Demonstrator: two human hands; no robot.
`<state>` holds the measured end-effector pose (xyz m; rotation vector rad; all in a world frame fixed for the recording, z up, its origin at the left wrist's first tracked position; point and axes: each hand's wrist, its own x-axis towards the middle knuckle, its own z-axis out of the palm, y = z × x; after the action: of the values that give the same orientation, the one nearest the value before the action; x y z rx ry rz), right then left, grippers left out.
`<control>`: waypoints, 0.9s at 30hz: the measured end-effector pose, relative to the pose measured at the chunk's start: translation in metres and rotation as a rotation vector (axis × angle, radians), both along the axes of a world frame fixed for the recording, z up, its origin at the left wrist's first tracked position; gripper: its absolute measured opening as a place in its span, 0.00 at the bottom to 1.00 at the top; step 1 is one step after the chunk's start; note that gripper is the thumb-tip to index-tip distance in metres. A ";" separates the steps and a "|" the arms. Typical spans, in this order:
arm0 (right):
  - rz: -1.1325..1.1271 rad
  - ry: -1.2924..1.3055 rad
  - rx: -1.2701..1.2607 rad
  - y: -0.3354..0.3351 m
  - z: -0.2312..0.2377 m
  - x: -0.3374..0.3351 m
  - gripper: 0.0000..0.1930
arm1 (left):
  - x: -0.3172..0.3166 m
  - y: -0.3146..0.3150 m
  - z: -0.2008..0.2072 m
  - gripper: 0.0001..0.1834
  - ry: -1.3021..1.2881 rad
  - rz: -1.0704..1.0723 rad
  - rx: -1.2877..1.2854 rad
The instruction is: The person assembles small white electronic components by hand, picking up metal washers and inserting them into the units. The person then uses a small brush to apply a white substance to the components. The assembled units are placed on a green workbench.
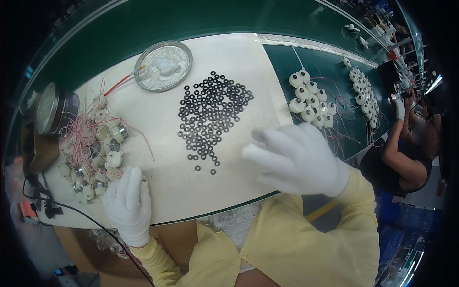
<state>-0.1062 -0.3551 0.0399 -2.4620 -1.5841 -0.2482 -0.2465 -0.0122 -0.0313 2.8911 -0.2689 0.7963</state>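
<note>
Gloved left hand (127, 205) at eight o'clock, bunched beside wired white parts (114, 159), cannot tell if holding any, right hand (301, 160) at three o'clock, spread wide near black rings (212, 114)

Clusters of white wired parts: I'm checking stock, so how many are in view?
3: one heap beside the left hand, and on the green surface at right a nearer cluster and a farther cluster. Others may be hidden.

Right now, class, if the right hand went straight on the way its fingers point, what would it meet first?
The right hand would probably reach the black rings first; its height is unclear, so it might pass above them.
</note>
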 end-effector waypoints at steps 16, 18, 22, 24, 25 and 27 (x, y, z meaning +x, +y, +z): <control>-0.525 -0.070 0.212 -0.016 -0.042 0.083 0.18 | -0.002 -0.003 -0.004 0.26 -0.058 0.036 0.024; -0.528 -0.149 0.148 -0.021 -0.041 0.093 0.15 | -0.002 -0.004 -0.003 0.26 -0.053 0.034 0.018; -0.430 -0.185 0.076 -0.029 -0.045 0.102 0.12 | -0.002 -0.002 -0.004 0.26 -0.056 0.024 0.017; -0.368 -0.135 0.065 -0.025 -0.046 0.098 0.12 | -0.002 -0.002 -0.003 0.26 -0.054 0.027 0.021; -0.338 -0.110 0.059 -0.022 -0.047 0.096 0.11 | -0.002 -0.002 -0.003 0.26 -0.053 0.029 0.023; -0.304 -0.141 0.038 -0.014 -0.049 0.094 0.11 | -0.002 -0.003 -0.002 0.26 -0.049 0.033 0.025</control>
<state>-0.0117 -0.3695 -0.0096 -2.7009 -1.2315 -0.5032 -0.2486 -0.0155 -0.0338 2.9100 -0.2383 0.8764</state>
